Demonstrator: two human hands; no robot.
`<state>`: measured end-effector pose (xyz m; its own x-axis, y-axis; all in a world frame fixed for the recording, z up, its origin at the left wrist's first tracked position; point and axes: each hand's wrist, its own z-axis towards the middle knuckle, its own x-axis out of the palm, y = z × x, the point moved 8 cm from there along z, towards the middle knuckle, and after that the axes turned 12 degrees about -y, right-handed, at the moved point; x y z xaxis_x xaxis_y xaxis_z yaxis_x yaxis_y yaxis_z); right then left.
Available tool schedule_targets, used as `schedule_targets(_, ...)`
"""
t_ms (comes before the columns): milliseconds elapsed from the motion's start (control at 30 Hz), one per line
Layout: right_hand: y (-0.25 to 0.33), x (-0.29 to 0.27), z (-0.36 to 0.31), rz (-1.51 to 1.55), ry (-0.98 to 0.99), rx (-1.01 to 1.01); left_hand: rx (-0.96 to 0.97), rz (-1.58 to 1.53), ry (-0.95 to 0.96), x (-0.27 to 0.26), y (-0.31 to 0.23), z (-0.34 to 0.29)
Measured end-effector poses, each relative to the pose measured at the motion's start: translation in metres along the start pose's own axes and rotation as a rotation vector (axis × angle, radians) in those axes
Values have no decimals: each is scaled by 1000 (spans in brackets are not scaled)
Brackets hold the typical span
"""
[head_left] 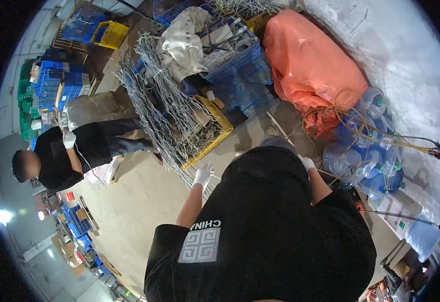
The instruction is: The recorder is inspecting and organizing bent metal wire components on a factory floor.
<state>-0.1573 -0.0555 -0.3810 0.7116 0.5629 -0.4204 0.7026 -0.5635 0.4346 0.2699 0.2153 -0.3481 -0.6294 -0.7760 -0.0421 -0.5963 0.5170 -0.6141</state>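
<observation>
At the left of the frame stands 1 co-worker [64, 156] in a black shirt, whose white-gloved hand [69, 139] is raised near the chest; from where I stand, 1 thin wire [89, 167] trails beneath that glove.

Right of this, from the upper left to the centre of the frame, lies the wire bundle [152, 123], a mass of crinkled grey metal strands partly over the yellow crate [224, 123]. Principal relation: its long axis runs aslant, from the upper left downward to the right, and its lower ends reach the person's left hand [204, 174], near the centre of the frame. The bulk therefore lies above and to the left of that hand, which is much the nearer of the 2.

The left hand is white-gloved, with strands passing just beside and below it; I cannot tell whether the fingers are clenched on any of them.

Farther right, 1 pale rod [278, 125] slopes down toward the right hand [307, 162]. That hand, also gloved, is partly hidden by the person's black shirt [275, 216], and its grip cannot be told.

At the upper right rests a large orange sack [310, 60]; below it, clear plastic bottles [343, 161] are clustered.
</observation>
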Motion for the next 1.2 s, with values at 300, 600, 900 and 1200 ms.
schedule_targets(300, -47, -86, -14, 97, -198, 348, -46, 388, -97, 10, 7, -22)
schedule_targets(600, -127, -47, -59, 38, -234, 503, 569, 1368, 310, -98, 28, -5)
schedule_targets(900, -148, 86, -105, 77, -148, 421, 190, 985, 155, 65, -154, 19)
schedule_targets(1200, -222, 318, -191, 710, -363, 396, 129, 999, 304, 108, -202, 37)
